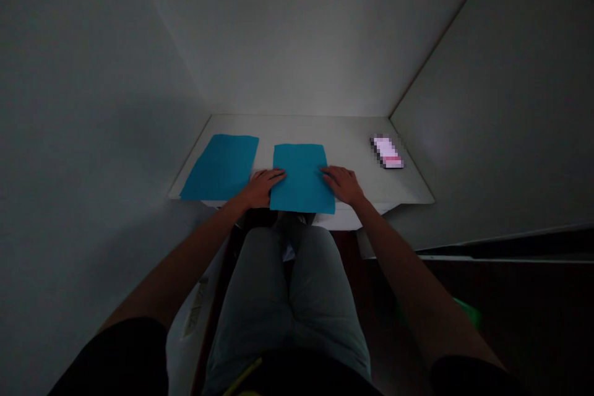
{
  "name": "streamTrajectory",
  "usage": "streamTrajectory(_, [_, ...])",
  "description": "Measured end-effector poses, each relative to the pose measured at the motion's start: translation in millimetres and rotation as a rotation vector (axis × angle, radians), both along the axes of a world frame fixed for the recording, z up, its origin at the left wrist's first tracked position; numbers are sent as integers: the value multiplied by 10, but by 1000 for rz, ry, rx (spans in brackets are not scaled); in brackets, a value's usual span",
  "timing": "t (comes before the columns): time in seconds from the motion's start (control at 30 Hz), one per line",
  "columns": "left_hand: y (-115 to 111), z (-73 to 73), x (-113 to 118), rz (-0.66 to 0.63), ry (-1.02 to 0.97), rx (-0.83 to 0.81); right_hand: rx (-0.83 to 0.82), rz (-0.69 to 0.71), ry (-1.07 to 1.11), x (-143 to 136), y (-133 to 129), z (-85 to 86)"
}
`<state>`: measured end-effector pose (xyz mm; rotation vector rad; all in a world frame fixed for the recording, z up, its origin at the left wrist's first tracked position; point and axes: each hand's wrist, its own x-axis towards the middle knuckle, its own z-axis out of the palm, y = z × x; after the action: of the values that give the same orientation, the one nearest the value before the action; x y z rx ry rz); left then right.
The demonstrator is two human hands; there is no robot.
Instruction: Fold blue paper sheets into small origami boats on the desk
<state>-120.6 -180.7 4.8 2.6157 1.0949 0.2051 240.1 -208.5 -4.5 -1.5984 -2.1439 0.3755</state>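
In the head view a blue rectangular sheet [301, 182] lies flat in front of me, its near edge reaching slightly past the table's edge. Whether it is cloth or paper I cannot tell. My left hand [263, 187] rests at its left side, fingers stretched out with the tips on the sheet. On the opposite side my right hand [343, 184] lies with its fingers extended, tips touching the right edge. Neither hand grips anything. A second blue sheet [220, 167] of the same colour lies flat to the left, close to my left hand.
The white table [357, 136] stands in a corner between walls on the left, back and right. A phone [387, 152] with a lit, pixelated screen lies at the right. Below, a green object [468, 312] shows partly behind my right forearm.
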Motion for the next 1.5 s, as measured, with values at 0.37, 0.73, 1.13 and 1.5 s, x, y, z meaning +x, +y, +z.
streamTrajectory(0.37, [205, 550, 146, 275, -389, -196, 98, -147, 348, 91, 65, -100])
streamTrajectory(0.73, [559, 616, 283, 574, -736, -295, 69, -119, 314, 101, 67, -77])
streamTrajectory(1.13, [324, 11, 439, 581, -697, -221, 19, -64, 105, 115, 156, -97])
streamTrajectory(1.5, [403, -53, 469, 601, -839, -310, -12, -234, 466, 76, 322, -226])
